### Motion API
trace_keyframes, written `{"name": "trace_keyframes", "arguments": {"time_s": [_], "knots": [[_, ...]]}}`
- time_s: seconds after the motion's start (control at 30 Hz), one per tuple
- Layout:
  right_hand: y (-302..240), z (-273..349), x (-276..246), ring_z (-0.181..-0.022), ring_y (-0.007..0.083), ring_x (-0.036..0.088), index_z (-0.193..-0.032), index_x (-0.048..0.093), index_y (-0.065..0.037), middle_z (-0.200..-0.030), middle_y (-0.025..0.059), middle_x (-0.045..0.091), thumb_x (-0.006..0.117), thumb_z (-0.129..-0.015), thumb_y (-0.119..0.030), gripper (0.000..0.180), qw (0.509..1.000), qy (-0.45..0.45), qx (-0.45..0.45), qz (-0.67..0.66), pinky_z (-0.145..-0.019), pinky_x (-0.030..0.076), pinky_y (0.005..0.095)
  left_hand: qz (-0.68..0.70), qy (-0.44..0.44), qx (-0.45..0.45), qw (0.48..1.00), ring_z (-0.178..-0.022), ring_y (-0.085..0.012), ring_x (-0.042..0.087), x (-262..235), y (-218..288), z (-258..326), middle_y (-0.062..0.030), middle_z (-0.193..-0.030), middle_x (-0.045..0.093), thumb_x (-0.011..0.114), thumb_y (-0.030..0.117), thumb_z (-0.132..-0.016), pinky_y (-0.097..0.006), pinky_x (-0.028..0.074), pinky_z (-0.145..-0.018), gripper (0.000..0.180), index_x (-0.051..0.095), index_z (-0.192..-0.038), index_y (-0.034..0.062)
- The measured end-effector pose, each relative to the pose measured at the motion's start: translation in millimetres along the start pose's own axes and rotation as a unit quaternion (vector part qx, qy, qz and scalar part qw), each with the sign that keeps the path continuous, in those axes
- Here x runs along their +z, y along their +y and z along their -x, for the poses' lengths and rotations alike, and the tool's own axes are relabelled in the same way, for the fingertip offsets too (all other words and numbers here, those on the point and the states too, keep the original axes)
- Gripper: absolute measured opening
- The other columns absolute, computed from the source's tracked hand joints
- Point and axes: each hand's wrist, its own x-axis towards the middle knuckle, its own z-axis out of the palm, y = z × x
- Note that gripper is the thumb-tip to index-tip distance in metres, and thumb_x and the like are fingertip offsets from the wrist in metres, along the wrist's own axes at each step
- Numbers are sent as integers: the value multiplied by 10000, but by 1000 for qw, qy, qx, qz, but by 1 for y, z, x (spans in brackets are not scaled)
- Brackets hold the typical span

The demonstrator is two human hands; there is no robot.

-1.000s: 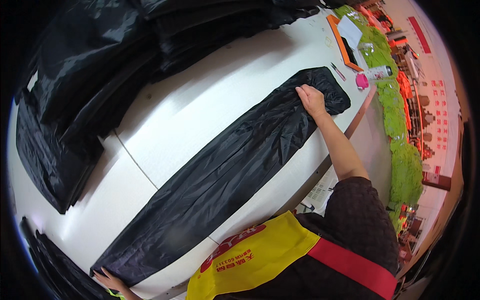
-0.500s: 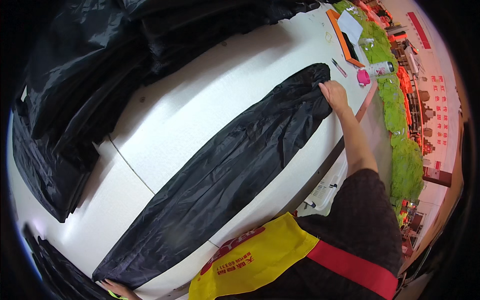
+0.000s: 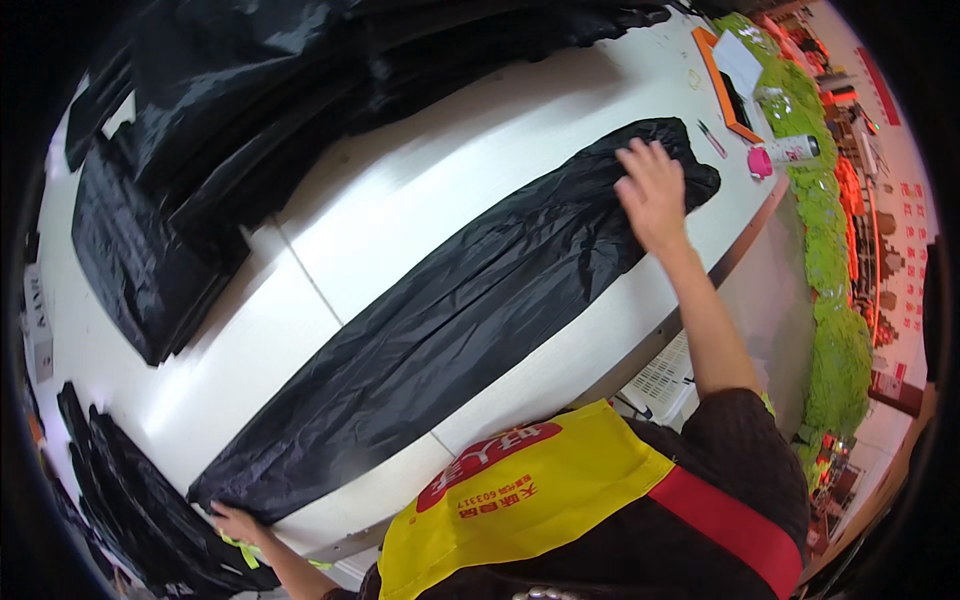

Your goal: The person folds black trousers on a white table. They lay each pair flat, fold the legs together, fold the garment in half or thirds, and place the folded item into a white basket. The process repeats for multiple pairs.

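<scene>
A long piece of thin, glossy black plastic sheeting [image 3: 450, 310] lies folded lengthwise and creased across the white table, slanting from lower left to upper right. At its near left end, my left hand [image 3: 240, 524] holds the edge between thumb and fingers. My right hand [image 3: 656, 200] is open, fingers spread, over the far right end of the sheeting. Beyond the hand that end is bunched into loose folds. Whether the right palm presses down or hovers just above, I cannot tell.
A large pile of black sheeting [image 3: 290, 90] covers the table's far left. More black sheeting [image 3: 140, 500] hangs at the lower left. An orange-edged box [image 3: 727, 85], a pen [image 3: 712, 139] and a pink-lidded bottle [image 3: 785, 155] stand far right. A white basket [image 3: 662, 378] sits below the table edge.
My right hand has let go of the sheeting's far end and moved inward, its fingers now spread over it. My left hand stays at the near end. The whole view has shifted slightly.
</scene>
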Motion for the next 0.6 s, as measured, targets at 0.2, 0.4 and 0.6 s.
{"name": "trace_keyframes", "arguments": {"time_s": [0.2, 0.4, 0.6], "knots": [[-36, 19, 55, -1344, 342, 209, -1383, 342, -139, -1451, 125, 273, 477, -882, -452, 606, 992, -121, -22, 12, -1055, 146, 545, 32, -26, 40, 998, -1177, -424, 416, 37, -26, -21, -292, -1279, 436, 336, 620, -875, -484, 310, -1000, 783, 443, -1274, -45], [-55, 25, 31, -1345, 368, 191, -1396, 304, -93, -1450, 183, 252, 428, -904, -468, 631, 989, -147, 31, -8, -1054, 148, 551, 401, 85, -267, 872, -1061, -378, 508, 8, 3, 40, -276, -1227, 462, 628, 367, -810, -442, 410, -926, 576, 493, -1232, 0], [-210, 84, -12, -1273, 360, 337, -1228, 490, -27, -1318, 191, 421, 678, -730, -275, 588, 929, -74, -250, -263, -1057, 260, 480, 727, -266, -359, 521, -928, -279, 606, 17, -23, 39, -119, -1056, 621, 679, 211, -762, -400, 518, -805, 391, 581, -1096, 31]]}}
